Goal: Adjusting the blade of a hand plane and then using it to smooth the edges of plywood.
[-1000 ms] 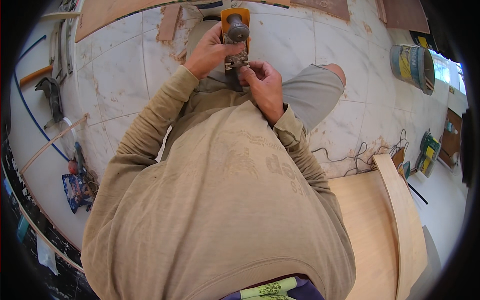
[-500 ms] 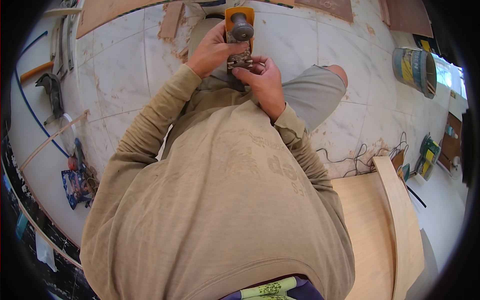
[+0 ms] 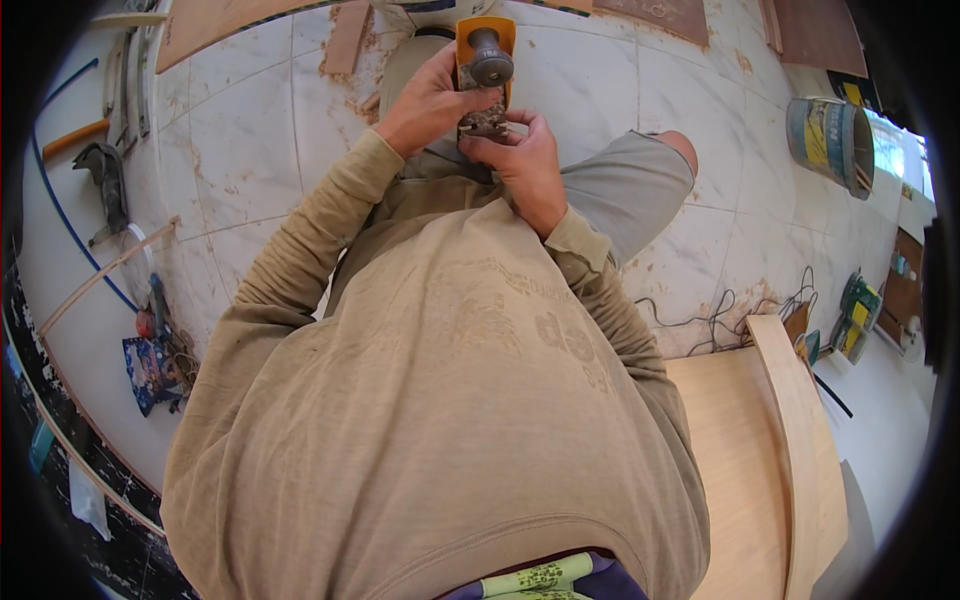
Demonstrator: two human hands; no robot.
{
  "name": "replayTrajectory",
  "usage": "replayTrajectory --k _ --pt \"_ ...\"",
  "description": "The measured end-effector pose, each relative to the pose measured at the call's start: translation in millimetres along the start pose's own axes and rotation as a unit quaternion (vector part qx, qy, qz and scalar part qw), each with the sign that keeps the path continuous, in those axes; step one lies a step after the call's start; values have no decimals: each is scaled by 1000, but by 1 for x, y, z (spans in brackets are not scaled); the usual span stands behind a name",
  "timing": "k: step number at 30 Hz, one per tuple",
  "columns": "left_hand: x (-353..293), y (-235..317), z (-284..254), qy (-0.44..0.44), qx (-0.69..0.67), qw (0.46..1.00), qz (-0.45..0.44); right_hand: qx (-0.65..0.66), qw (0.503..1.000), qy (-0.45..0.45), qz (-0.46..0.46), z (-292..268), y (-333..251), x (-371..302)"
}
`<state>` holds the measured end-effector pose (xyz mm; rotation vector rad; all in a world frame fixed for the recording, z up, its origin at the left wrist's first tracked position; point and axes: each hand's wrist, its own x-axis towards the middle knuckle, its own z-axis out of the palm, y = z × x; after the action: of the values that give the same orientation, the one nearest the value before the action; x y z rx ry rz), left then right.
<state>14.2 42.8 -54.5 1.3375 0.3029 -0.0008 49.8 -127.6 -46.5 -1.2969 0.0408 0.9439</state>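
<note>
Over the dusty tiled floor [image 3: 590, 75], the left hand [image 3: 425, 105] clamps a knobbed, yellow-edged tool [image 3: 488, 60] out front; the right hand [image 3: 530, 165] pinches its near end. A firm left hold should steady the right's delicate work.

Left hand [image 3: 425, 105]: hidden past knuckles behind yellow tool [image 3: 490, 68], thumb excepted.
Right hand [image 3: 528, 165]: partly hidden at yellow tool's near end.
Plywood panel [image 3: 730, 430]: blocked partly by tan shirt [image 3: 430, 420], cut off at bottom edge.
Orange-brown board [image 3: 225, 26]: cut off at top edge.

Markings [image 3: 566, 338] on tan shirt [image 3: 430, 420] (faded), bucket [image 3: 828, 145], dark tool knob [image 3: 491, 62].
</note>
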Motion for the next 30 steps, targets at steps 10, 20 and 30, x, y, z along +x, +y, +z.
replayTrajectory --k 10,20,30 --pt "-2 2 0 -10 -5 1000 6 15 1000 -26 -4 -3 5 1" --pt "-2 -1 -1 -16 0 1000 4 16 999 -35 -24 -1 5 1" --pt "-3 0 -2 -33 3 999 11 19 999 -41 -26 -1 2 -3"
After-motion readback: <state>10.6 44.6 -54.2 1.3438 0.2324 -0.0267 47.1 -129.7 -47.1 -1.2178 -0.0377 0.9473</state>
